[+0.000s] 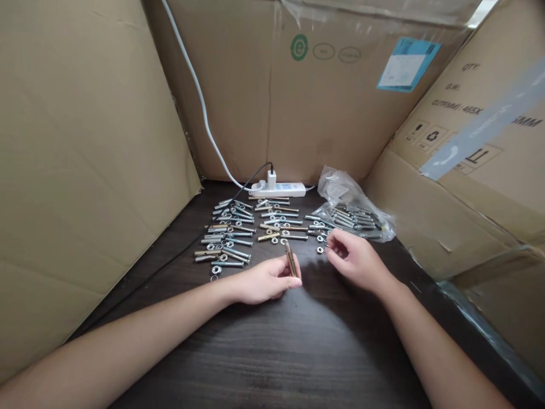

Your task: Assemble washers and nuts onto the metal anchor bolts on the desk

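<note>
Nearer me than the power strip (293, 190), my left hand (266, 279) pinches a brass-coloured sleeve (292, 262) between thumb and fingers, tilted upward, presumably to leave its upper end accessible. Nearer and right of the strip, my right hand (355, 258) curls beside a ring-shaped part (320, 250); whether its fingertips pinch anything, I cannot tell. Bolts (294, 237) lie grouped before the strip, probably for easy pickup.

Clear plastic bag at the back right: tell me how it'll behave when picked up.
The bag is probably floppy, being crumpled, see-through film. Metal bolts lie in or under its lower part, so that end may drag heavily.
</note>
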The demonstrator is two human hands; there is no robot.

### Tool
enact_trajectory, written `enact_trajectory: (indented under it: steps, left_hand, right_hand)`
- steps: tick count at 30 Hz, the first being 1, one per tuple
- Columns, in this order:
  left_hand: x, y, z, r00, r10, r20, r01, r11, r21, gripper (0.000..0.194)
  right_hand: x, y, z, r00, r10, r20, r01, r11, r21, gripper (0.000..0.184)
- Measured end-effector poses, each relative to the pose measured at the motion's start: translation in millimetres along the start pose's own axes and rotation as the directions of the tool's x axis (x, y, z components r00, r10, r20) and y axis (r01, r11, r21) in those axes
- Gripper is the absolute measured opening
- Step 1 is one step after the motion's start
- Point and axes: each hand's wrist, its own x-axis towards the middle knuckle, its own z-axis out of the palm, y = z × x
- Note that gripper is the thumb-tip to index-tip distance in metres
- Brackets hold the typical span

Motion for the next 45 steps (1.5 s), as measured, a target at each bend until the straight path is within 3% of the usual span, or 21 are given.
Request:
enact_trajectory:
  steps: [4,9,14,21,23,26,29,31,39,45]
  left_hand:
    - [0.2,1.5,4.9,0.996,0.08,0.034,-0.084,0.99,0.114,0.012]
    - [0.8,-2.7,6.1,0.993,0.105,0.051,-0.113,0.971,0.21,0.014]
    - [-0.3,-6.0,5.8,0.993,0.11,0.046,-0.119,0.942,0.315,0.017]
    - [1.6,-6.7,4.5,0.994,0.106,0.039,-0.112,0.976,0.185,0.019]
    - [1.8,-3.0,4.7,0.994,0.103,0.031,-0.106,0.984,0.14,0.016]
    - [1.2,2.6,5.1,0.996,0.091,0.025,-0.093,0.99,0.108,0.011]
    - [0.5,5.0,5.0,0.996,0.083,0.026,-0.086,0.991,0.105,0.009]
    - [0.4,4.8,4.7,0.998,0.068,0.02,-0.07,0.991,0.113,0.009]
    - [1.8,2.7,5.9,0.998,0.067,0.013,-0.068,0.993,0.099,0.009]
    - [0.6,3.6,5.4,0.998,0.06,0.003,-0.06,0.993,0.106,0.009]
  right_hand:
    - [-7.6,-26.9,6.6,0.966,-0.189,-0.176,0.214,0.967,0.14,0.006]
    - [-11.6,-38.4,20.4,0.919,-0.247,-0.308,0.314,0.93,0.192,0.011]
    - [-13.4,-41.6,21.9,0.924,-0.299,-0.239,0.346,0.919,0.19,0.022]
    - [-13.4,-42.1,18.3,0.914,-0.347,-0.211,0.381,0.912,0.153,0.029]
    - [-10.0,-31.6,15.1,0.92,-0.308,-0.242,0.345,0.929,0.132,0.028]
    - [-2.8,-8.5,7.7,0.949,-0.133,-0.285,0.15,0.988,0.041,0.022]
    - [2.9,10.9,1.1,0.992,0.057,-0.11,-0.069,0.991,-0.111,0.02]
    - [4.7,17.9,-1.0,0.991,0.135,0.002,-0.133,0.975,-0.177,0.019]
    - [5.7,23.8,4.8,0.983,0.163,0.086,-0.143,0.969,-0.202,0.023]
    - [6.7,25.7,10.0,0.976,0.204,0.08,-0.183,0.96,-0.214,0.008]
